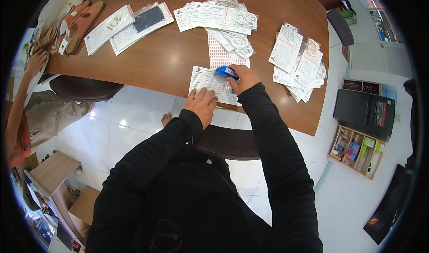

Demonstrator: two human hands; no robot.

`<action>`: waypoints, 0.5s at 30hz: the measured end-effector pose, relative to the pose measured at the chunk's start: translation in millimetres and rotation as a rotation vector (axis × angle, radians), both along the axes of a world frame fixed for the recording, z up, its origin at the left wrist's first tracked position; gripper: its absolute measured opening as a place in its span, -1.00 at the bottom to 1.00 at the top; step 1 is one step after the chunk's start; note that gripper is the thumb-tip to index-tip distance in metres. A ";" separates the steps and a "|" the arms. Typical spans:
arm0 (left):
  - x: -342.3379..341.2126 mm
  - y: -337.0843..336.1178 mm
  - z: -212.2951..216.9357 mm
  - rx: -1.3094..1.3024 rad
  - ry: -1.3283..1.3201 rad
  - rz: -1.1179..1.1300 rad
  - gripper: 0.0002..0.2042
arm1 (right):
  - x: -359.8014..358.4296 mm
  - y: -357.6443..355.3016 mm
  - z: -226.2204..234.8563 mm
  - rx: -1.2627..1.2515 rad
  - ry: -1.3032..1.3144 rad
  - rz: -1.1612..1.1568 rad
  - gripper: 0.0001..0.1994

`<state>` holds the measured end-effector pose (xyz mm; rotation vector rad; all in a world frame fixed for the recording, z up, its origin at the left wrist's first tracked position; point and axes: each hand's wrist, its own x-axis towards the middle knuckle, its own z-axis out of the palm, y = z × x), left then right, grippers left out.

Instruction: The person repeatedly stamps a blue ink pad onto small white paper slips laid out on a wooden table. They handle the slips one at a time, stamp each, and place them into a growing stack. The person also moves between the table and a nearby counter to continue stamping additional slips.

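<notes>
The black top (pixel 192 208) fills the lower head view, its sleeves reaching the table (pixel 165 70), where the left hand (pixel 201 106) rests flat, fingers slightly spread and gripping nothing, on the form (pixel 199 77), while the right hand (pixel 246 79) closes around the blue tool (pixel 222 72) over the form's upper right part.

Orange sandals (pixel 85 26) lie toward the left end of the wooden table (pixel 147 67). At right, a divided wooden tray (pixel 351 167) (colourful packets (pixel 353 150) inside) adjoins a black boxy unit (pixel 355 112); a cardboard box (pixel 85 204) sits lower left.
</notes>
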<state>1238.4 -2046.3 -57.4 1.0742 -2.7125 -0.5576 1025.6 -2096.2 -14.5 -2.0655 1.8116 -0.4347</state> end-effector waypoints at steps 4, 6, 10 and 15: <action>0.7 0.8 -3.4 -0.008 0.003 0.004 -0.44 | 5.7 -3.3 -1.2 0.027 0.007 0.037 -0.63; 1.3 1.1 -3.7 -0.027 -0.004 0.006 -0.43 | 6.7 -4.9 -2.8 0.020 0.021 0.053 -0.63; -2.0 0.5 -1.1 0.009 -0.052 -0.001 -0.38 | 5.1 -7.4 -5.9 0.020 0.028 0.060 -0.62; -23.9 -5.4 -2.8 -0.013 -0.049 0.072 -0.27 | 0.5 -9.0 3.7 0.004 -0.075 -0.129 -0.58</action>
